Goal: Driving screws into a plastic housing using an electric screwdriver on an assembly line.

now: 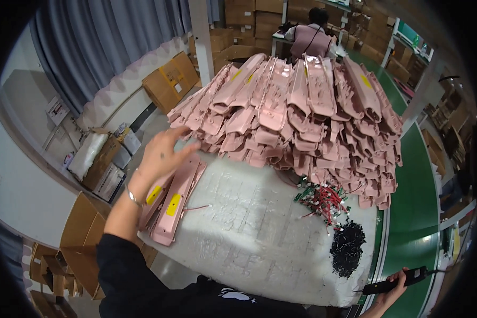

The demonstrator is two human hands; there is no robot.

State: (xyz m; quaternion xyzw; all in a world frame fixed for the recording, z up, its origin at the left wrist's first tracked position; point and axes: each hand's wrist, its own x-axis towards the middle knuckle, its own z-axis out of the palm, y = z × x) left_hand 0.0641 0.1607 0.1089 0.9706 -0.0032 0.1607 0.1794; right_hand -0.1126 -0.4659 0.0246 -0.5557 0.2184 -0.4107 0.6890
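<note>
My left hand (163,151) reaches over the table's left side, thumb and fingers apart, at the left edge of a tall pile of pink plastic housings (273,114). No housing is visibly gripped in it. Below it lie long pink housings with yellow stickers, one of them in front (167,214), with a thin red wire beside it. At the lower right, my right hand (396,283) is wrapped round a black electric screwdriver (380,286), its thin tip pointing left and a cord trailing right.
On the white table (238,212) sit a tangle of red wires with small green boards (323,201) and a heap of small black pieces (347,249). A green conveyor-like surface (411,212) runs along the right. Cardboard boxes (85,233) stand left; a person (310,40) sits beyond the pile.
</note>
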